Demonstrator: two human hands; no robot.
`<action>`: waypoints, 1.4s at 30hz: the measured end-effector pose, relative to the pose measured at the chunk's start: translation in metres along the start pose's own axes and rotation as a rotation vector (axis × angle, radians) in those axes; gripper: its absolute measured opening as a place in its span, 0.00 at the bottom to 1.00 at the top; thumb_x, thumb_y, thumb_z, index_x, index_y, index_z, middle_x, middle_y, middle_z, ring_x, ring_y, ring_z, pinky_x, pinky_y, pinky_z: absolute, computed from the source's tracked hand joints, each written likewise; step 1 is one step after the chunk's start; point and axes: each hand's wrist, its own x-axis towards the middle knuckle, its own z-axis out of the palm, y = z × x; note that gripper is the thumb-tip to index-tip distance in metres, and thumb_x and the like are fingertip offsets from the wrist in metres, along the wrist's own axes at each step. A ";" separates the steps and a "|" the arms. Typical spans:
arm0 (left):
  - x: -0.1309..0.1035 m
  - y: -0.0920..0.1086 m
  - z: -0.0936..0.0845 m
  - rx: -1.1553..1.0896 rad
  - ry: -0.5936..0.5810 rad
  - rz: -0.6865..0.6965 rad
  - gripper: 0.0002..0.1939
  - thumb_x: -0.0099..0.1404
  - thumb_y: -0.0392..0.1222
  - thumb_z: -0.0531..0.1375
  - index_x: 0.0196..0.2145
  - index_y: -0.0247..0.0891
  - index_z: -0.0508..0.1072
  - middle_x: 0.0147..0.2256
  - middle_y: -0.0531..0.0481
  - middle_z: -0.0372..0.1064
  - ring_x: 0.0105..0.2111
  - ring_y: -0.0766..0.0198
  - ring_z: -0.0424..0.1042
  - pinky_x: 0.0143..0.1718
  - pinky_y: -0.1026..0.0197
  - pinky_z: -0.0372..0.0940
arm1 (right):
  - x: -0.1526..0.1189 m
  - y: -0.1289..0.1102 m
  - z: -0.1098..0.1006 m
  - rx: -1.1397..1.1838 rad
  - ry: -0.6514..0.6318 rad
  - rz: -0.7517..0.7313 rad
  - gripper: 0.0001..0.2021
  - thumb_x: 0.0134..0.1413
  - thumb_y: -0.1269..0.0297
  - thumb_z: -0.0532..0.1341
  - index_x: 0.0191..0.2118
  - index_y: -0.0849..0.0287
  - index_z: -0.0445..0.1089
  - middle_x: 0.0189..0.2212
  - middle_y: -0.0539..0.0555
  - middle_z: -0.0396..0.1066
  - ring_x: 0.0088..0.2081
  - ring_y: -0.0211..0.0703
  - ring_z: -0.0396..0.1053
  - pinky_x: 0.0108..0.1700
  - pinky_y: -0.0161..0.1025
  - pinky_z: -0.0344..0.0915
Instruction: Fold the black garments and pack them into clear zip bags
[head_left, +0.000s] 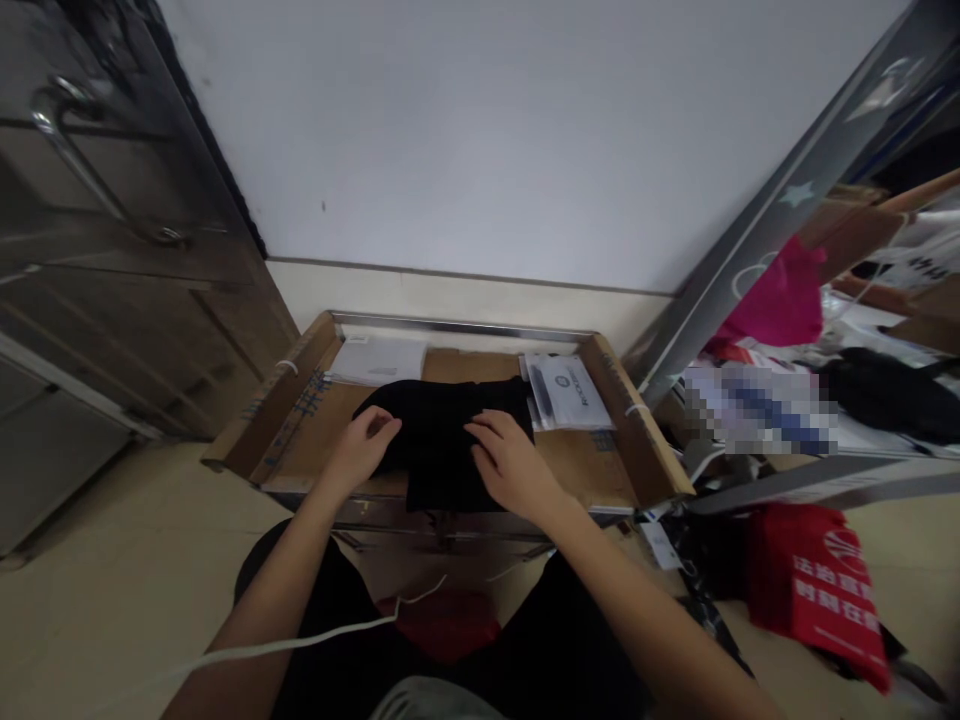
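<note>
A black cloth item lies across the middle of a cardboard-lined tray, its lower part hanging over the front edge. At its left edge is my left hand, thumb and fingers curled close together on the fabric. My right hand rests on the right part of the cloth with its fingers apart. Clear plastic packets with printing lie to the right of the cloth, and a white flat packet lies behind it on the left.
The cardboard tray has raised sides and backs onto a white wall. A metal door is at left. On the right stand a cluttered table and a red bag. A white cord crosses my lap.
</note>
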 end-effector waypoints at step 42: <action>-0.037 0.032 0.020 0.540 0.027 0.110 0.08 0.58 0.37 0.63 0.38 0.41 0.73 0.47 0.43 0.59 0.44 0.53 0.69 0.48 0.50 0.66 | -0.005 0.039 0.030 -0.082 -0.064 0.165 0.07 0.55 0.74 0.65 0.40 0.59 0.73 0.55 0.63 0.66 0.57 0.55 0.65 0.60 0.53 0.65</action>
